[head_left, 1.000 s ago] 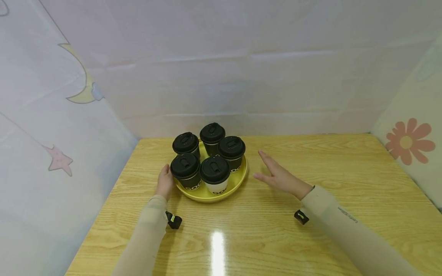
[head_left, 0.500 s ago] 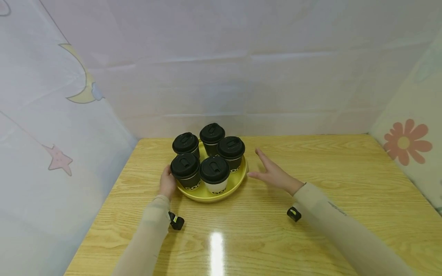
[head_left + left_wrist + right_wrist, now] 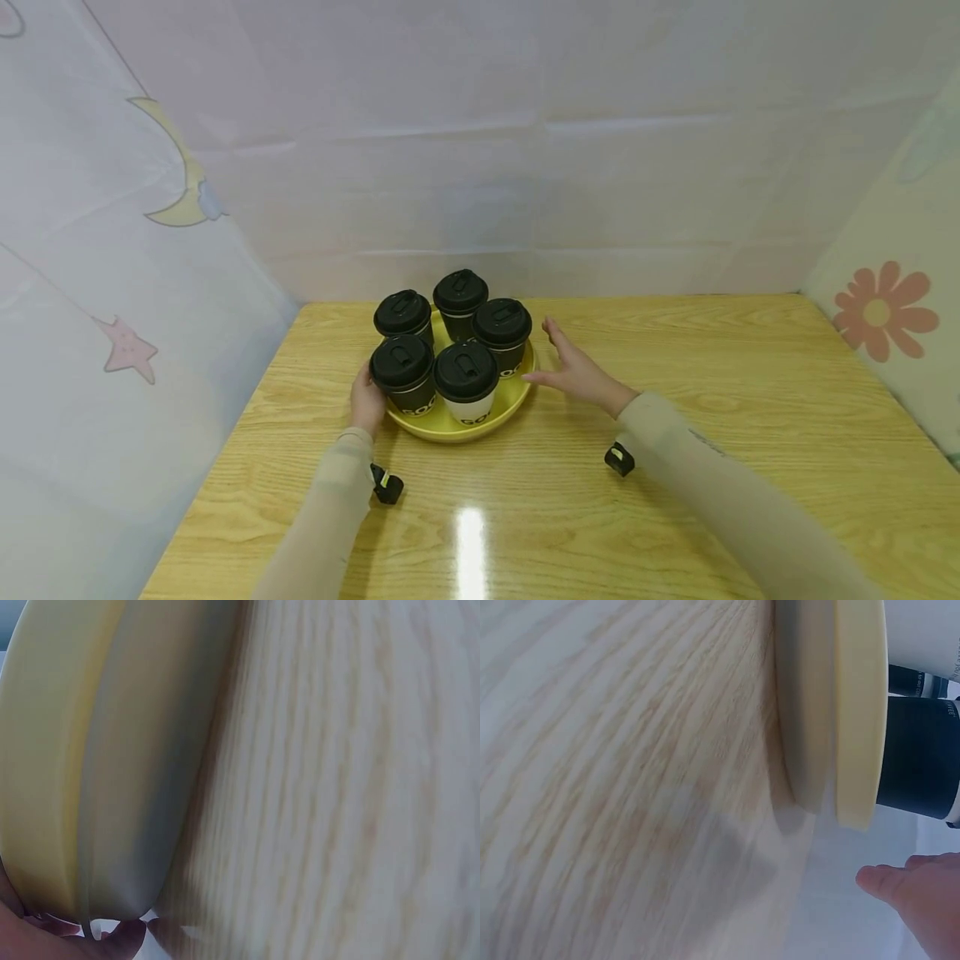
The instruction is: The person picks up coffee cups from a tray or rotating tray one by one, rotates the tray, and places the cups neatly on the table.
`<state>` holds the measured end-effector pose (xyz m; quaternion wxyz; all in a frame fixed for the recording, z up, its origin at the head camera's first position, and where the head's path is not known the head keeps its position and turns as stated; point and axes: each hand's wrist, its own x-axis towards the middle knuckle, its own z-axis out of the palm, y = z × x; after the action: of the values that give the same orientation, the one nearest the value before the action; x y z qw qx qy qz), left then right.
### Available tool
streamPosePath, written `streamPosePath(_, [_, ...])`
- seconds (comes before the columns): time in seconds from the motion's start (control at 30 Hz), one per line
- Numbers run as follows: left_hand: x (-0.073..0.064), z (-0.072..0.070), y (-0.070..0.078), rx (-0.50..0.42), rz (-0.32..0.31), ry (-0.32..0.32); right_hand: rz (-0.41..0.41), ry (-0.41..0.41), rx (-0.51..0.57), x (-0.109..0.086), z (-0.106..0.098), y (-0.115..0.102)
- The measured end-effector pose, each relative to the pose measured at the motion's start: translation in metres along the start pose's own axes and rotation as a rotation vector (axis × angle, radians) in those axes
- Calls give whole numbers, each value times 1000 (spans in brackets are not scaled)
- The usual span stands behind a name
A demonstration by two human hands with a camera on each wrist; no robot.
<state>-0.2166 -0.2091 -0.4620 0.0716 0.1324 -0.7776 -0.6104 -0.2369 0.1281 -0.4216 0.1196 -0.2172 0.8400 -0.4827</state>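
Observation:
A round yellow tray (image 3: 442, 434) with a raised rim sits on the wooden table, bearing several lidded paper coffee cups. One cup (image 3: 470, 408) at the front is white with a black lid; a black cup (image 3: 411, 398) stands left of it. My left hand (image 3: 367, 407) grips the tray's left rim; in the left wrist view its fingertips (image 3: 129, 936) curl at the rim's lower edge. To the right of the tray, my right hand (image 3: 576, 375) is spread, thumb apart from the fingers. In the right wrist view a gap shows between this hand (image 3: 926, 896) and the tray.
Behind the table (image 3: 712, 500) hangs a pale cloth backdrop (image 3: 480, 167), close to the tray's far side. Printed cloth also lines the left and right sides. Both wrists carry small black cameras.
My right hand has moved left, closer to the tray's right rim. The left hand has shifted slightly right, closer round the left rim. Tray and cups stay in place.

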Motion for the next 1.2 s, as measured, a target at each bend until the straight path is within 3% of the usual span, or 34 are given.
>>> streamPosePath(0.57, [-2,-1,4,-26,-29,18,31,45,130,23,14,3])
streamPosePath(0.83, [0,-1,-5,-50,47,40,47,78,175,32,19,5])
streamPosePath(1.2, [0,2,1,-29,-18,56,-21,105,150,44,25,3])
